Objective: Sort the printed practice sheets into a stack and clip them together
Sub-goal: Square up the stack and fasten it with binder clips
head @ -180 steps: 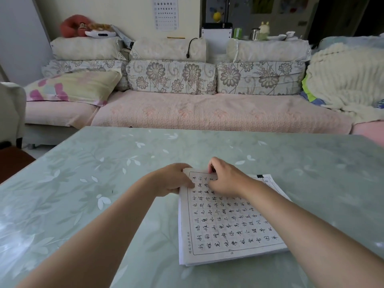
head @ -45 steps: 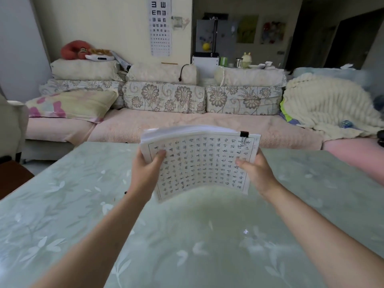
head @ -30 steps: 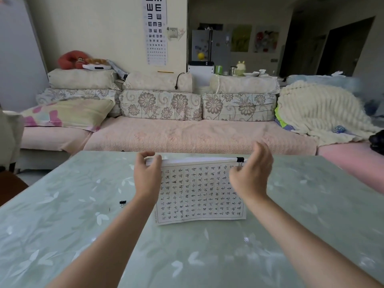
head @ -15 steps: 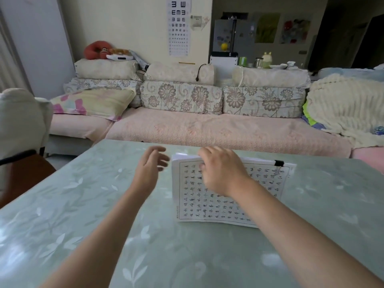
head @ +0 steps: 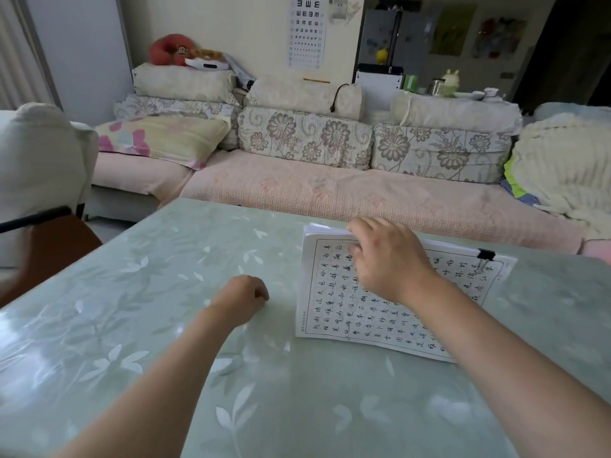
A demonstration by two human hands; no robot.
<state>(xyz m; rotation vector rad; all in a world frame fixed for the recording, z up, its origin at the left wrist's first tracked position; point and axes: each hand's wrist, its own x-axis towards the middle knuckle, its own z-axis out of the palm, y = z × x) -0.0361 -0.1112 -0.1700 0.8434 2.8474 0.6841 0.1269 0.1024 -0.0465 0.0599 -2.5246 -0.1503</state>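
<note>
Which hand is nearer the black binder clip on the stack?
Right. The right hand rests on the stack near its far edge, left of the clip. The left hand is closed on the table, off the paper's left side.

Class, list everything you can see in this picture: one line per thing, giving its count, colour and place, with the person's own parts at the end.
stack of practice sheets: one, white with black characters, on the table right of centre
binder clip: one, black, on the stack's far right corner
table: one, pale green with a white leaf pattern, foreground
sofa: one, pink seat, floral back cushions, behind the table
pillow: one, yellow and pink, on the sofa's left end
blanket: one, cream, on the sofa's right end
eye chart: one, white and black, on the wall
plush toy: one, red, on top of the sofa back, left
left hand: curled shut, on the table left of the stack
right hand: resting on the stack's far edge
</note>
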